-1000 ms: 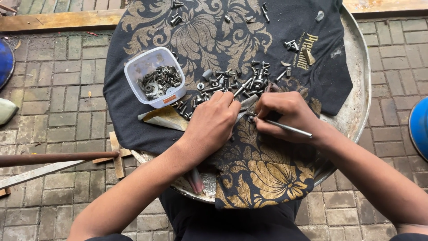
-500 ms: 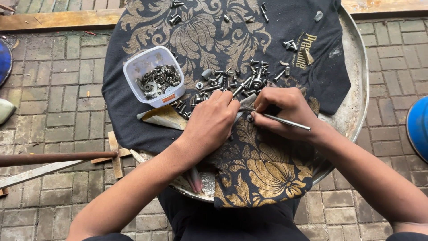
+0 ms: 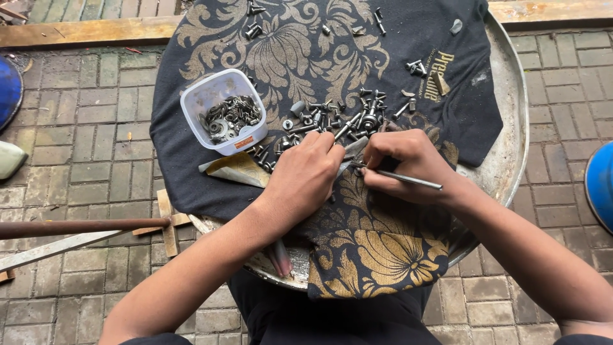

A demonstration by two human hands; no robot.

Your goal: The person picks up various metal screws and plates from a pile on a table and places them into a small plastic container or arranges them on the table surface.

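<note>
A loose heap of bolts and screws (image 3: 338,121) lies near the middle of the black gold-patterned cloth (image 3: 383,255) spread over the round metal tray (image 3: 511,128), and both hands work at its near edge. The right hand (image 3: 408,163) is pinched around a thin metal rod (image 3: 402,178), while the left hand (image 3: 303,179) curls over small pieces; what it grips I cannot tell. The clear plastic tub (image 3: 223,112) toward the tray's left edge holds only a shallow layer, so sorting looks partly done, with most hardware left, including strays along the far edge.

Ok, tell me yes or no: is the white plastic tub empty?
No, the white plastic tub holds a heap of small metal washers and screws, sitting on the black patterned cloth.
</note>
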